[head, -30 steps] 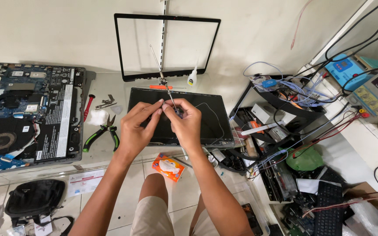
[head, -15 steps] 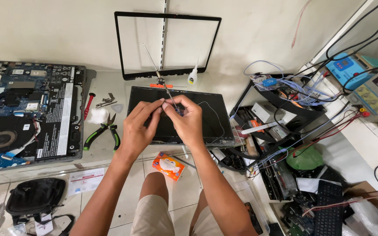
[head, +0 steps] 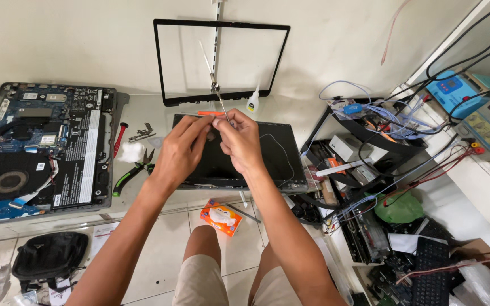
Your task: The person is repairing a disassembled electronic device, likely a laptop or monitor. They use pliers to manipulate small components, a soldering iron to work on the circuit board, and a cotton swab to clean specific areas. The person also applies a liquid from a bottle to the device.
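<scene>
both hands meet above the dark laptop panel (head: pixel 267 156) on the worktop (head: pixel 143 116). left hand (head: pixel 180 150) fingers pressed together on a thin metal strip (head: pixel 218 93); right hand (head: pixel 240 139) fingers pinch the same strip lower down. strip rises tilted toward the black bezel frame (head: pixel 165 62). glue bottle (head: pixel 253 101) just beside; pliers (head: pixel 131 173) left.

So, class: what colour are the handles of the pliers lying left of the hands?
Green and black handles on the pliers, clearest in the head view.
</scene>
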